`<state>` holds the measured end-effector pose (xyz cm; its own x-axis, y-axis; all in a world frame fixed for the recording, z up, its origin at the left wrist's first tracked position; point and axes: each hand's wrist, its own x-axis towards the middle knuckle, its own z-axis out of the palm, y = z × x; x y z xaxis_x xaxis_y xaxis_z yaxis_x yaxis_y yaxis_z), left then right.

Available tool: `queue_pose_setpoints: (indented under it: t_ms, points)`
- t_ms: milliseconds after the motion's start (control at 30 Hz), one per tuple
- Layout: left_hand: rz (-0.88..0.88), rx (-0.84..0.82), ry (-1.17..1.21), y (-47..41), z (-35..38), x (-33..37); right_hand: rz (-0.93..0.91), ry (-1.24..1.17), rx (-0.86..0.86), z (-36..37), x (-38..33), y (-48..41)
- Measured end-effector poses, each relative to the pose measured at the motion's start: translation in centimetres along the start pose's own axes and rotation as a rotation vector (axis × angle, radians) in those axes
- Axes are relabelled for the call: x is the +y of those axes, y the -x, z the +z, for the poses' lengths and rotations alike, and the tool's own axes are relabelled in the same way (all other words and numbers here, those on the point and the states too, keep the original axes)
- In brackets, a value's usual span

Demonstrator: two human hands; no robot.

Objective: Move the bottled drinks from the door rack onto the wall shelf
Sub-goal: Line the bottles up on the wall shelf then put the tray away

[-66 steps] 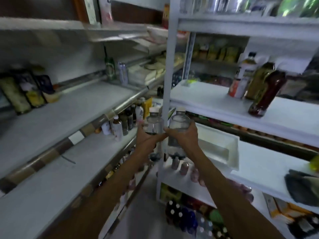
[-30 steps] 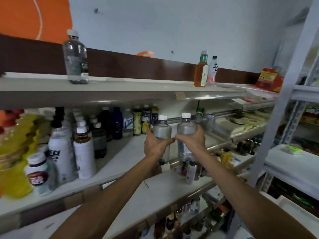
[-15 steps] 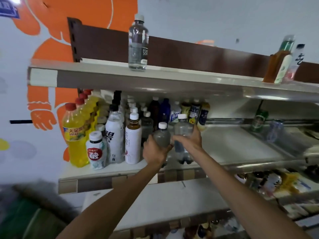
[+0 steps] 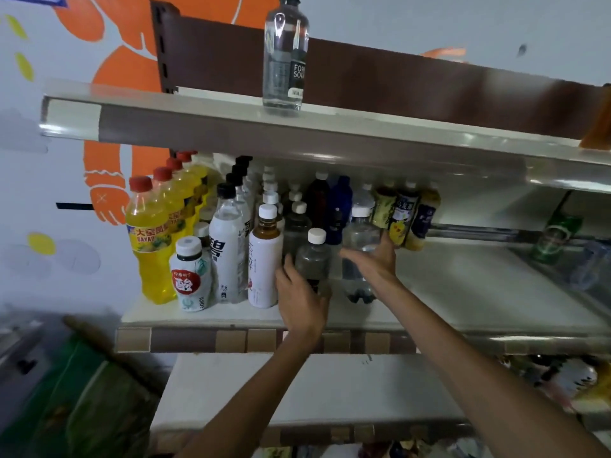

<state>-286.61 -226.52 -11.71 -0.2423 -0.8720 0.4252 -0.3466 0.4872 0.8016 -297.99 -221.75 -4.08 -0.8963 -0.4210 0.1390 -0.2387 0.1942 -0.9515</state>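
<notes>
Orange cartoon paint covers the wall behind the wall shelf [image 4: 463,285]; its left end is crowded with drinks, yellow soda bottles [image 4: 150,249] outermost. The left hand [image 4: 302,305] has its fingers curled round a clear white-capped bottle [image 4: 312,261], just beside a white tea bottle [image 4: 264,269]; the right hand [image 4: 377,264] wraps a second clear bottle [image 4: 360,234] alongside; whether either base touches the shelf I cannot tell.

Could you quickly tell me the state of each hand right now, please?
Left hand: grip closed round the left clear bottle.
Right hand: grip closed round the right clear bottle.
</notes>
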Motion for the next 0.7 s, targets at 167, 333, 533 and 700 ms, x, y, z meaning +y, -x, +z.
queue_pose_setpoints:
  t_ms: [167, 333, 533, 700]
  points:
    - [0.083, 0.020, 0.011, 1.9, 0.6, -1.8, -0.041, -0.049, -0.064, 1.7, 0.9, -3.0]
    - [0.043, 0.004, -0.122, 0.5, 1.9, -1.9, -0.076, -0.045, -0.118, 1.4, 0.5, -5.2]
    - [-0.024, -0.093, -0.271, -2.1, 2.9, -1.2, -0.115, -0.075, -0.136, 0.8, 0.4, -6.6]
    - [-0.004, -0.144, -0.310, -2.7, 2.7, -1.0, -0.151, -0.100, -0.155, 0.3, 0.7, -5.5]
